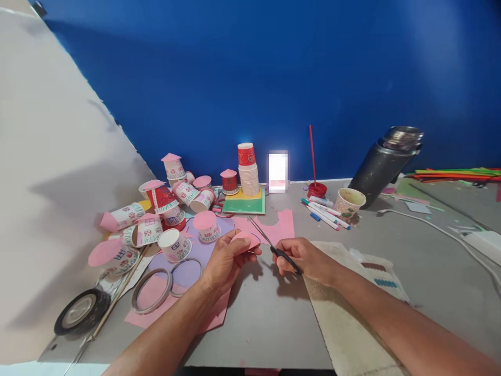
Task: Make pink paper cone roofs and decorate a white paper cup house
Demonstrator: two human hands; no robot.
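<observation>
My left hand (229,259) pinches a small piece of pink paper (247,238) between thumb and fingers above the table. In my right hand (307,257) is a pair of scissors (287,257) with black handles, its blades pointing up and left, close beside the paper. The blades look slightly apart; whether they touch the paper I cannot tell. Behind my hands lies a pink sheet (284,228) with a rounded cut-out. Left of my left hand stands a decorated paper cup (206,230) with a pink paper top, near an uncovered white cup (174,245).
Several decorated cups (151,228) crowd the left side, with tape rings (152,291) and black tape (82,312) in front. A cup stack (249,177) stands at the back. Markers (324,214), a used paper cup (350,203), a black flask (385,164) and a cloth (344,313) lie rightward.
</observation>
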